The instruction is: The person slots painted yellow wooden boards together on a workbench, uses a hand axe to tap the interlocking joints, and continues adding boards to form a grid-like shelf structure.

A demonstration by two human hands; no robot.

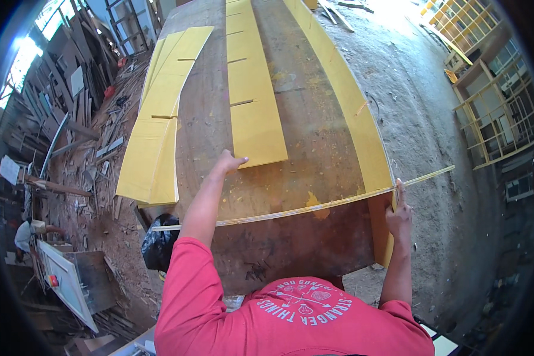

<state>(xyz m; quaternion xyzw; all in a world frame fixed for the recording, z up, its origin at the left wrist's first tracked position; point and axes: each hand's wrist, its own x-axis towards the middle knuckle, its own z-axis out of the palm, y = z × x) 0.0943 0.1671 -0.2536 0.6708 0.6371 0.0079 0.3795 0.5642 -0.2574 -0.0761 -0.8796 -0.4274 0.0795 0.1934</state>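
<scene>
My left hand [227, 161] grips the near left corner of a long yellow board [252, 127] with slots cut in from its left side. The thumb lies along the board's near edge, while the other fingers are mostly hidden. My right hand [400, 216] is at the table's right corner, closed by a thin, long yellow strip [302, 210]. Its index finger stretches over the strip and the other fingers curl in. The strip crosses the near part of the table and sticks out past the right side. A yellow board [353, 113] stands on edge along the right side.
More slotted yellow boards [151, 151] lie stacked at the table's left. A black plastic bag [159, 246] hangs at the near left corner of the stained wooden table [204, 118]. Scrap wood [110, 127] litters the left floor. Yellow grid frames [498, 113] stand at right. Another person [25, 236] is far left.
</scene>
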